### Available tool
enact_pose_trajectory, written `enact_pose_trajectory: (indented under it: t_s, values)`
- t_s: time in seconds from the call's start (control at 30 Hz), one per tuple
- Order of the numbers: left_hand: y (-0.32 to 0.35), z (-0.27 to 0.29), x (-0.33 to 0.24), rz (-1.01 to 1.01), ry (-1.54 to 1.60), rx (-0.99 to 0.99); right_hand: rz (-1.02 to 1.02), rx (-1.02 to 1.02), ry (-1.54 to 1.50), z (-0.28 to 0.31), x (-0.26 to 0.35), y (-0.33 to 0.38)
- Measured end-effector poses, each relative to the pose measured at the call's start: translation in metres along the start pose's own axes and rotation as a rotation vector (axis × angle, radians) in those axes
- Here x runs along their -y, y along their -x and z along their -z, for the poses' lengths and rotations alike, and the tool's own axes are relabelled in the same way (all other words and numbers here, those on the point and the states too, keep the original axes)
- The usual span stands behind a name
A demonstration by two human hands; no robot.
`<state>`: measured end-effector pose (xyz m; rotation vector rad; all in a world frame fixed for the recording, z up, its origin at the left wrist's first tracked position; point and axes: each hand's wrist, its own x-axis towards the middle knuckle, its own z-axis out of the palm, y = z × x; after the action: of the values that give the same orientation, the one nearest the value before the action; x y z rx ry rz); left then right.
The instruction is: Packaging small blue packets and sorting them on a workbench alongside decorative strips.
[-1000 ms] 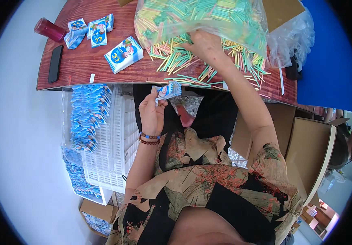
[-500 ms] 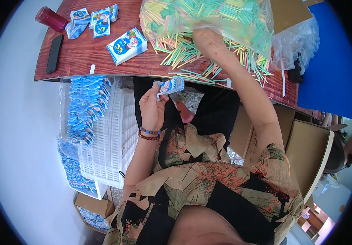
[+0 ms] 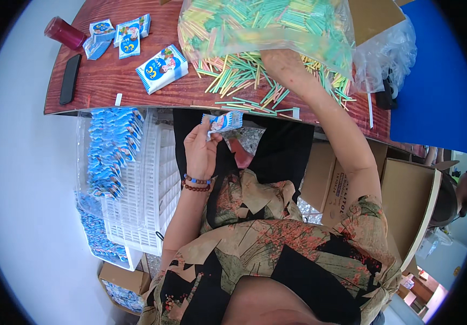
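Observation:
My left hand (image 3: 201, 150) pinches a small blue-and-white packet (image 3: 226, 122) by one end, just in front of the table's near edge. On the table, my right hand (image 3: 285, 64) reaches under the front flap of a clear plastic bag (image 3: 293, 39) full of thin sticks. Its fingers are hidden there. Loose thin sticks (image 3: 241, 81) in yellow, green and pink spill from the bag's mouth toward the edge and lie about that hand. To their left lies a larger blue-and-white packet (image 3: 162, 69).
Several packets (image 3: 129, 43), a dark red cup (image 3: 66, 33) on its side and a black phone (image 3: 70, 79) lie at the left of the table (image 3: 100, 81). Below stand white baskets (image 3: 160, 162) beside rows of packets (image 3: 111, 146). Cardboard boxes (image 3: 406, 200) stand at the right.
The table and its things sit slightly shifted left in the view. My right hand stays under the bag's flap, and the left keeps its pinch on the packet.

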<state>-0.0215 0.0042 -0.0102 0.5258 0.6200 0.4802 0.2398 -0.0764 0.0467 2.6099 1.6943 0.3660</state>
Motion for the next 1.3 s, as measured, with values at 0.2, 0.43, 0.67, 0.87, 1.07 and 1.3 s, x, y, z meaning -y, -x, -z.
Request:
enact_pose_trajectory:
  t_s: [0.2,0.43,0.67,0.87,1.07,1.3]
  values:
    - [-0.002,0.006,-0.001,0.0,0.012,0.002,-0.011,0.255,-0.12,0.015,-0.006,-0.005]
    - [-0.003,0.007,-0.001,0.007,0.022,-0.004,-0.106,0.232,-0.331,0.008,-0.004,-0.006]
    - [-0.002,0.005,-0.005,0.013,0.018,-0.06,-0.064,0.022,0.0,-0.017,0.006,-0.012]
    - [-0.002,0.006,-0.003,0.018,0.015,-0.054,-0.189,-0.097,-0.426,-0.017,-0.01,0.003]
    - [-0.001,0.001,-0.003,0.016,0.03,-0.039,-0.392,-0.114,-0.872,0.001,-0.01,0.023]
    - [-0.001,0.002,0.001,0.038,0.071,0.029,-0.564,0.002,-1.097,-0.007,-0.036,0.049]
